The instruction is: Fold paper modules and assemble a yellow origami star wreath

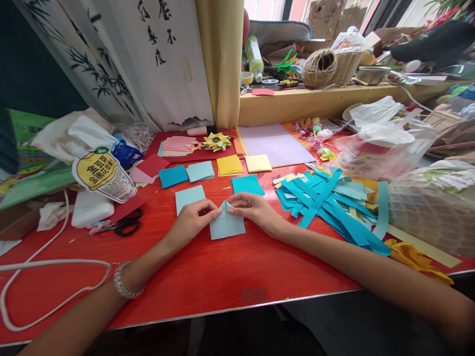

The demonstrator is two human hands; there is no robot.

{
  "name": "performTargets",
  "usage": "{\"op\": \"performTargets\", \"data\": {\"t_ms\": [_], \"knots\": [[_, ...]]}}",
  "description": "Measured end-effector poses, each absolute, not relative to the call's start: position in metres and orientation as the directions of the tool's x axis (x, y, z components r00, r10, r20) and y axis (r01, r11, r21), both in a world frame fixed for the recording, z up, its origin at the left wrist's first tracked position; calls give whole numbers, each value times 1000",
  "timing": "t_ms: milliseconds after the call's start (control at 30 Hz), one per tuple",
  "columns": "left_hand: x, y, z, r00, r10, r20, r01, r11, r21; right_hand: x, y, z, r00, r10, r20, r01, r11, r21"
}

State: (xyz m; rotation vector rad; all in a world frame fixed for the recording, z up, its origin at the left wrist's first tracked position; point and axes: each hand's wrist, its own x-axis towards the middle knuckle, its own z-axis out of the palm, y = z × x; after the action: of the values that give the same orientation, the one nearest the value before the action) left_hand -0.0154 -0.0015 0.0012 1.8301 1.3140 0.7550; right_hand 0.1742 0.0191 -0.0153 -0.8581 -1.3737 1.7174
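Note:
A pale blue paper square (227,223) lies on the red table (208,277) with its two upper corners folded in to a point. My left hand (193,218) pinches the left flap at the top of the paper. My right hand (253,208) presses its fingertips on the right flap. Both hands touch the paper near its peak. Another pale blue square (188,197) lies just behind my left hand, and a teal square (248,185) behind my right hand.
Small stacks of coloured paper squares (229,164) and a folded paper star (216,141) lie farther back. A heap of blue paper strips (326,202) spreads at the right. Black scissors (128,226) and a white cord (55,282) lie at the left. Plastic bags (386,138) crowd the right.

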Motion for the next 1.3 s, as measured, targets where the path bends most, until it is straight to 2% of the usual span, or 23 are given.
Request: {"op": "performTargets", "data": {"t_ms": [400, 767, 1300], "knots": [[-12, -4, 5, 317, 948, 11, 458, -164, 874, 175, 18, -16, -507, 861, -30, -90, -87, -992], [-10, -5, 6, 317, 948, 2, 512, -173, 842, 175, 15, -18, -569, 822, 13, 12, 25, -1000], [-9, -4, 6, 339, 940, 32, 478, -201, 855, 176, 12, -17, -622, 781, 48, 35, 88, -996]]}}
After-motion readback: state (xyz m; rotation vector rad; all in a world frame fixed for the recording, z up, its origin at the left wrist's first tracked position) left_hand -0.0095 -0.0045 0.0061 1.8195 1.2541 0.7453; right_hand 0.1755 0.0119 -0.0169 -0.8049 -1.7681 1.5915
